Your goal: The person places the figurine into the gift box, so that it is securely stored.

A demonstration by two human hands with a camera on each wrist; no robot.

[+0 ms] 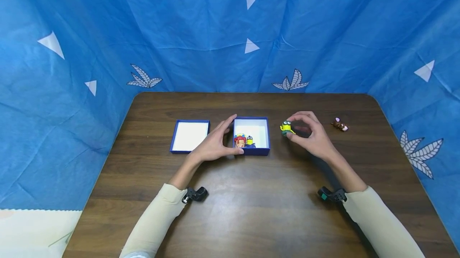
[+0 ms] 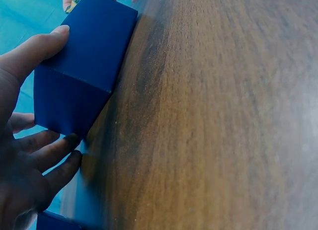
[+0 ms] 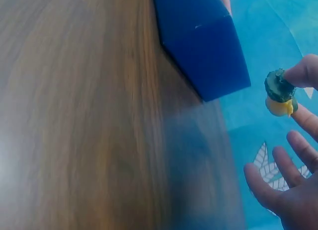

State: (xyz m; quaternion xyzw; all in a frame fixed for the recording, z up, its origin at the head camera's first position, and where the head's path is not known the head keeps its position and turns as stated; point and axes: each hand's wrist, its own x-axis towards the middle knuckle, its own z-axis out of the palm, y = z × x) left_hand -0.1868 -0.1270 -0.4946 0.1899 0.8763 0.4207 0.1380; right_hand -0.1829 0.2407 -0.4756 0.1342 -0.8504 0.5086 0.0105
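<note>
A small green and yellow Minion figure (image 1: 286,127) is pinched between thumb and index finger of my right hand (image 1: 312,138), raised to the right of a blue box (image 1: 251,151). In the right wrist view the figure's green underside (image 3: 279,85) shows, the other fingers spread away from it. My left hand (image 1: 215,142) holds the box at its left side, with the thumb on the front wall and the other fingers along the side. Inside the white-lined box are a red figure (image 1: 240,140) and another Minion figure (image 1: 250,141), both toward the front wall.
Left of the box lies a blue-edged lid (image 1: 189,137), white inside facing up. A small brown figure (image 1: 339,124) lies on the wooden table (image 1: 248,202) beyond my right hand. Blue cloth (image 1: 201,30) hangs behind the table and along both sides.
</note>
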